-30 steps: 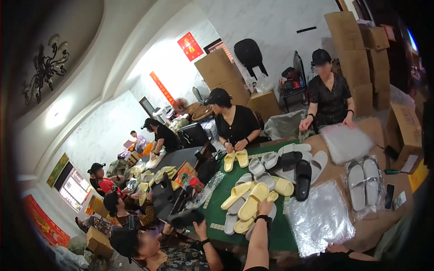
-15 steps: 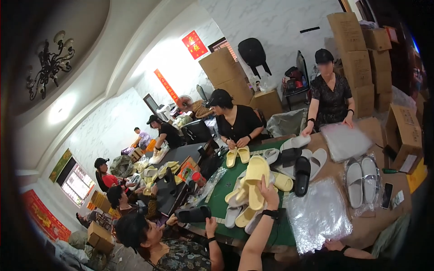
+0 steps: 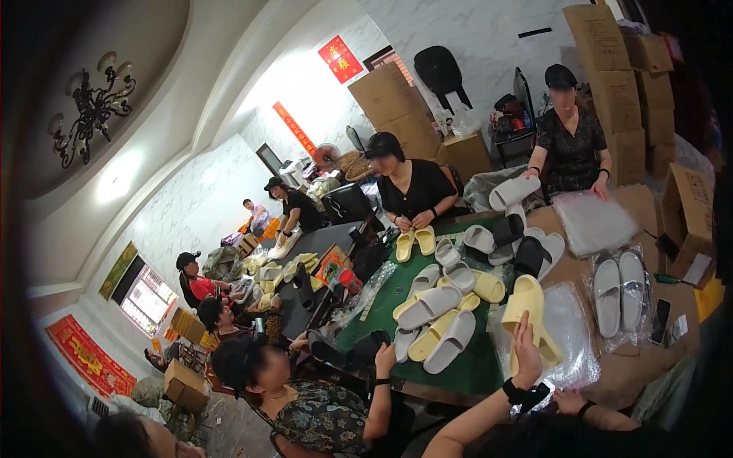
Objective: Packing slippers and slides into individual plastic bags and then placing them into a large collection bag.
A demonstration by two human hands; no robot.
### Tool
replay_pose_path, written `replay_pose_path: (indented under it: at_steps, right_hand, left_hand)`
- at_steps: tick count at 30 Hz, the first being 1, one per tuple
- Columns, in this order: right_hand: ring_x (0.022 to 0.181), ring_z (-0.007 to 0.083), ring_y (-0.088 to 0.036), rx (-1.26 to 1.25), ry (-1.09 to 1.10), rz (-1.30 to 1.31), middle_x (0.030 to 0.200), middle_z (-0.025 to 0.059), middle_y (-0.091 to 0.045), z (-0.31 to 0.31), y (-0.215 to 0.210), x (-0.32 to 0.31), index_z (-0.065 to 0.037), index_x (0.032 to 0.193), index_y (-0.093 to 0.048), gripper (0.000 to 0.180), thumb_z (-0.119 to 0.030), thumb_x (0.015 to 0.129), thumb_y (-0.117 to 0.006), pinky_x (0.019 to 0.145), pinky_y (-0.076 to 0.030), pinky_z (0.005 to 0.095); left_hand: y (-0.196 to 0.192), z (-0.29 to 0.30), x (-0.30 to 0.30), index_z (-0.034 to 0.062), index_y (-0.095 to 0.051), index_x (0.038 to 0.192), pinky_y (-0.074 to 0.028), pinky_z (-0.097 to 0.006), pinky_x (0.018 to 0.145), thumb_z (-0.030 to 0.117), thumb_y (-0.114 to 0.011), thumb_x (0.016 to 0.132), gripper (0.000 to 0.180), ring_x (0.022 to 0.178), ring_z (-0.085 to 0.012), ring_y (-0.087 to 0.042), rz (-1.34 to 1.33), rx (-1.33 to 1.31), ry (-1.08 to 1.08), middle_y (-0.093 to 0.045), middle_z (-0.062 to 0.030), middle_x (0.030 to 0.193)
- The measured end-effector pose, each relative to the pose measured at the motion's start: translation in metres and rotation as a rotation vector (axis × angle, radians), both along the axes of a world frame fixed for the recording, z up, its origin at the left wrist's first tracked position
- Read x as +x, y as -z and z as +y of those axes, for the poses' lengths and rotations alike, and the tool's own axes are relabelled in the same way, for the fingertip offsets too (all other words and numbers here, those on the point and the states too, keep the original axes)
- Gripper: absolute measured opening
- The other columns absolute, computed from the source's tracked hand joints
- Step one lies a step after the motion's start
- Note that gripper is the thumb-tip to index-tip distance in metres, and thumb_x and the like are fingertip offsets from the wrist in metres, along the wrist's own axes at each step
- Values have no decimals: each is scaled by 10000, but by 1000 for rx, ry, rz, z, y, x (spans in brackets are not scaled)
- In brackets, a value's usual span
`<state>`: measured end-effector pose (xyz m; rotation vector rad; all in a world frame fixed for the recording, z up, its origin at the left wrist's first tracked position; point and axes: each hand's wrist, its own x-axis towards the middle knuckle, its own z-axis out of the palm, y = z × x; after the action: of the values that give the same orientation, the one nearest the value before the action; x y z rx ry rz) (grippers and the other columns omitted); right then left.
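Observation:
My left hand (image 3: 527, 356) is closed on a pair of yellow slide sandals (image 3: 528, 309), held upright over a stack of clear plastic bags (image 3: 574, 355). Next to the front edge of those bags lies my right hand (image 3: 569, 401), its fingers loosely stretched out with nothing visible in them. To the left, on the green mat (image 3: 366, 324), a pile of grey slides (image 3: 450, 341) mixes with yellow slides (image 3: 434, 336). Black slides (image 3: 528, 258) lie just beyond the bags.
A bagged pair of grey slides (image 3: 608, 299), a phone (image 3: 661, 320) and another bag stack (image 3: 595, 223) are on the right. Across the table a person (image 3: 569, 149) holds a light slide; others handle slides at left and far side. An open carton (image 3: 687, 217) stands at right.
My left hand has carried the yellow slides rightward from the pile to above the plastic bags. The person opposite has raised a light slide. My view has shifted slightly.

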<state>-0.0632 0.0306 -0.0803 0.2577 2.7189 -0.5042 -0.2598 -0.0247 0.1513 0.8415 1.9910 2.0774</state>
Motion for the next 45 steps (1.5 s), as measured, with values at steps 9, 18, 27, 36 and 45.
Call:
replay_pose_path:
  at_steps: [9, 18, 27, 36, 45]
  right_hand:
    - [981, 205, -541, -1140, 690, 366, 1126, 110, -544, 35, -28, -13, -16, 1211, -459, 458, -109, 782, -588, 847, -455, 335]
    - [804, 180, -545, -1820, 1003, 430, 900, 49, -523, 42, -123, -63, -122, 1092, -426, 346, -75, 775, -559, 695, -454, 287]
    - [538, 142, -519, -1205, 1425, 532, 803, 74, -539, 74, -17, -57, -103, 1145, -370, 389, -33, 780, -484, 450, -398, 271]
    - [1113, 213, -452, -1416, 706, 635, 1171, 135, -478, 15, -174, -86, -47, 1335, -241, 619, -106, 820, -579, 911, -400, 332]
    - [1190, 210, -395, -1209, -214, 662, 1271, 126, -425, -25, -282, -100, -7, 1257, -392, 684, -239, 717, -743, 1013, -306, 339]
  left_hand:
    - [46, 19, 21, -25, -348, 1315, -241, -266, 1023, 190, -343, 940, 432, 1247, -163, -311, -402, 50, 312, -349, -127, 1352]
    - [117, 18, 17, 22, -356, 1313, -330, -268, 945, 277, -413, 925, 468, 1089, -140, -435, -919, 2, 685, -453, -67, 1222]
    - [61, 3, 12, 64, -503, 1160, -376, -320, 914, 121, -509, 870, 295, 1068, -223, -472, 48, -189, 652, -491, -112, 1146]
    - [-56, -23, 4, 25, -562, 1059, -361, -408, 920, 36, -540, 771, 289, 1115, -326, -443, 881, -137, 242, -459, -164, 1200]
    - [-119, -33, 20, 26, -586, 1051, -380, -409, 919, 17, -571, 715, 336, 1115, -325, -460, 1042, 26, 220, -476, -165, 1197]
